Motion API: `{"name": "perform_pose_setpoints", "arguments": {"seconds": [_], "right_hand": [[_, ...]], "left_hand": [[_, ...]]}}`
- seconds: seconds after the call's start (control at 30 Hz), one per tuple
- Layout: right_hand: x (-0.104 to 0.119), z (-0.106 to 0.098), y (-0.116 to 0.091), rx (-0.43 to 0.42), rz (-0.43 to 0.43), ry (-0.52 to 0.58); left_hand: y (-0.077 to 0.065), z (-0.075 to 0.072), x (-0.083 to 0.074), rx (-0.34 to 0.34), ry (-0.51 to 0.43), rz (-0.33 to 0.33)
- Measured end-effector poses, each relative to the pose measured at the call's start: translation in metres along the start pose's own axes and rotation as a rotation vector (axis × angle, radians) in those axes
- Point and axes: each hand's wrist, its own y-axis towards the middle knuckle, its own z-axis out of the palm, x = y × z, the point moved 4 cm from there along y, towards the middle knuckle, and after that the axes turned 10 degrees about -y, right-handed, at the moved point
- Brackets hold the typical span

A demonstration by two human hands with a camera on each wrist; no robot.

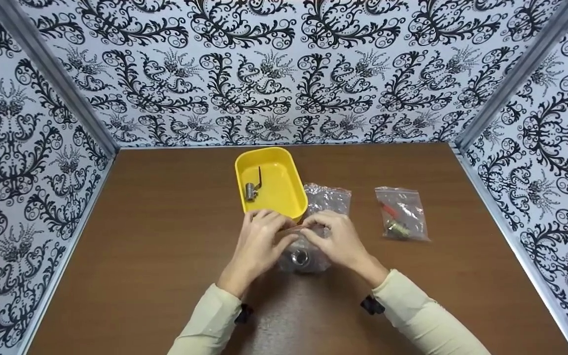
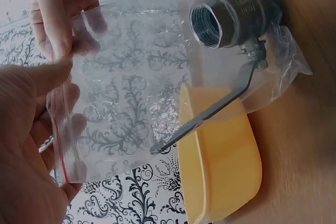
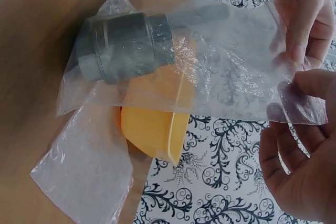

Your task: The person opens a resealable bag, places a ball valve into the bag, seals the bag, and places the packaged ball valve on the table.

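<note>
Both hands hold a clear zip bag [image 2: 121, 103] upright by its red-striped top edge. Inside its lower part lies a large metal ball valve [image 2: 244, 17], whose long dark lever [image 2: 210, 113] slants up through the bag. My left hand [image 1: 259, 241] pinches the zip strip between thumb and fingers. Right beside it, my right hand [image 1: 338, 241] pinches the same strip, with several fingertips [image 3: 291, 95] seen through the plastic. In the head view the valve's round threaded opening [image 1: 300, 257] faces me, below the hands.
Just beyond the hands stands a yellow tray [image 1: 300, 190] with a small lever valve [image 1: 250, 191] in it. Another clear bag [image 1: 331, 196] lies flat beside the tray. Farther right is a zip bag [image 1: 409, 212] holding a red-handled brass-coloured fitting. Patterned walls enclose the wooden table [image 1: 175, 197].
</note>
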Motion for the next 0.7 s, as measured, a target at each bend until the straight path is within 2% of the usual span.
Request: {"name": "perform_pose_setpoints", "arguments": {"seconds": [0.2, 0.43, 0.7], "right_hand": [[-0.0001, -0.0006, -0.0001, 0.001, -0.007, 0.032], [-0.0036, -0.0015, -0.0006, 0.018, 0.049, 0.045], [-0.0033, 0.0020, -0.0006, 0.042, 0.051, 0.083]], "left_hand": [[0.0005, -0.0001, -0.0009, -0.026, 0.021, 0.036], [-0.0001, -0.0013, 0.0040, -0.045, -0.004, -0.001], [-0.0007, 0.0018, 0.0048, -0.047, -0.035, -0.007]]}}
